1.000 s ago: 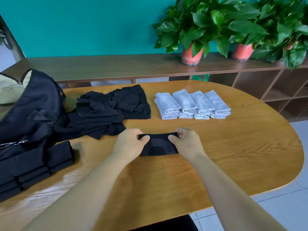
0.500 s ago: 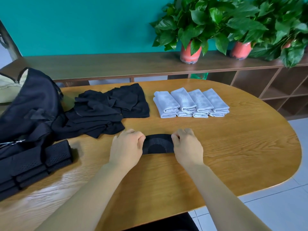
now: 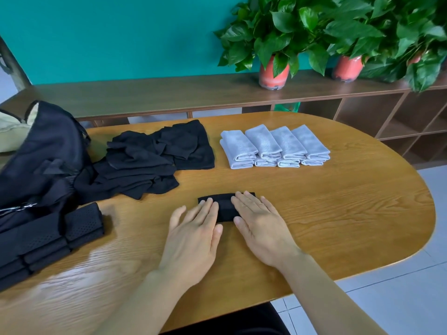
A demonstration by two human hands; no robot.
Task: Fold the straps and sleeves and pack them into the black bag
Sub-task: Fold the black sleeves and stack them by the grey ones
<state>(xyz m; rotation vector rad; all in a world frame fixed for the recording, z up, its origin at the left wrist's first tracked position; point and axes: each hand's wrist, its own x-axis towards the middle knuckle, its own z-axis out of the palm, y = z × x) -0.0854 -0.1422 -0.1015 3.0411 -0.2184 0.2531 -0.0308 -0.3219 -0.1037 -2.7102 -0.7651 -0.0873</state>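
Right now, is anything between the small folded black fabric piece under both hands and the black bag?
Yes: the loose pile of black garments lies on the wooden table between them, against the black bag.

Wooden table (image 3: 338,213) with bag (image 3: 43,153), straps (image 3: 48,235), grey sleeves (image 3: 273,146)

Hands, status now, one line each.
Left hand: open, fingers flat on the folded black sleeve.
Right hand: open, fingers flat on the same sleeve.

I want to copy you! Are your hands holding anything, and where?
Nothing is gripped. Both the left hand and right hand press flat on the folded black sleeve, fingers straight.
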